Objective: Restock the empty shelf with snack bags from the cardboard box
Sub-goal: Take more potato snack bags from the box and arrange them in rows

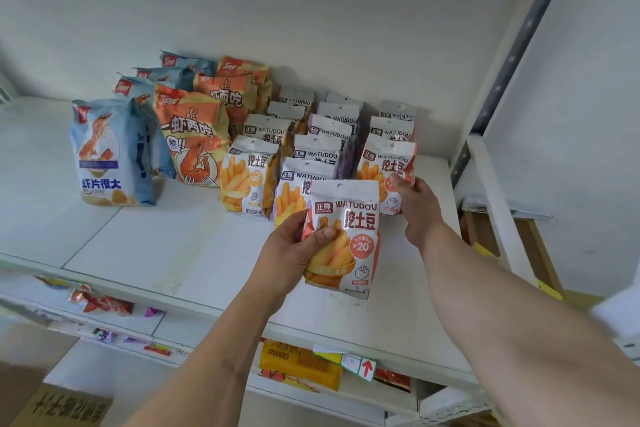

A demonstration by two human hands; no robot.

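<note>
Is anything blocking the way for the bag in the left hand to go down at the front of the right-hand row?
Yes: the right hand grips that row's front red-and-white Watudou bag, just behind the red-and-white Watudou snack bag the left hand holds. The white shelf below looks bare.

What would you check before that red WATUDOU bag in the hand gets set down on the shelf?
1. Grip on the held WATUDOU bag: left hand grips its left edge, thumb on the front. Ok.
2. Right hand pinches the front bag of the right row, so that hand is not free. Not ok.
3. Landing spot: bare shelf lies in front of the rows. Ok.
4. Matching colour: held bag and right row both have red trim. Ok.
5. Bag upright, label facing out. Ok.
6. Neighbouring yellow WATUDOU bag standing steady: cannot tell.
</note>
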